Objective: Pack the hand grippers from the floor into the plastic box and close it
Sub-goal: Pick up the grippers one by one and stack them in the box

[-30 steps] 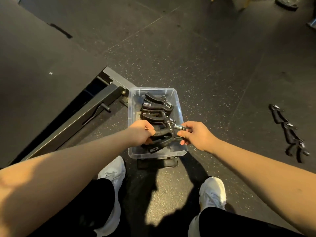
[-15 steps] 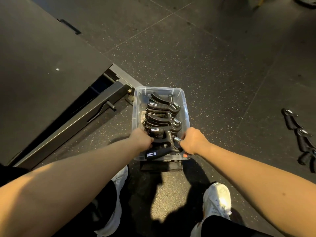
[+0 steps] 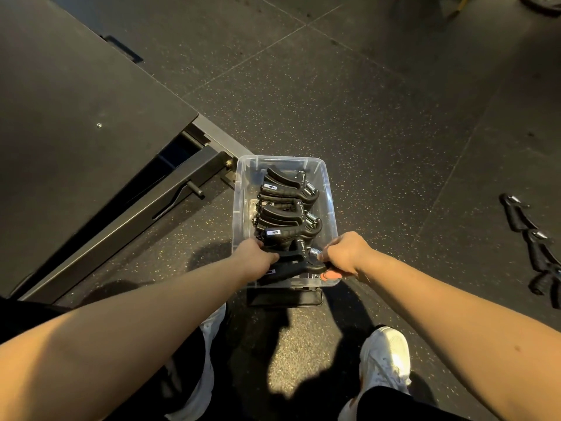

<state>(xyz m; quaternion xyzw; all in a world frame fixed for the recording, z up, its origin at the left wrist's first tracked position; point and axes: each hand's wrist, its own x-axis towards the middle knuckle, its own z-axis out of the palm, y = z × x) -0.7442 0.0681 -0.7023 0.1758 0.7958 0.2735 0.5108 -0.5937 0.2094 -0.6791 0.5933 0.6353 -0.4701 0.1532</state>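
Now two hands (image 3: pixel 300 259), three boxed grippers (image 3: pixel 287 208)

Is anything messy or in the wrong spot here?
Yes. Several hand grippers on the floor lie at the right, outside the plastic box. Both hands, left hand and right hand, hold the nearest gripper in the box. No lid is on.

Clear glossy plastic box (image 3: pixel 329 208), matt blk grippers (image 3: pixel 285 192) w/ shiny metal springs, speckled rubbery floor (image 3: pixel 364 117).

black platform (image 3: pixel 76 117) left | metal frame bar (image 3: pixel 127 226) beside it | speckled rubber floor (image 3: pixel 364 117) | white shoes (image 3: pixel 385 357)
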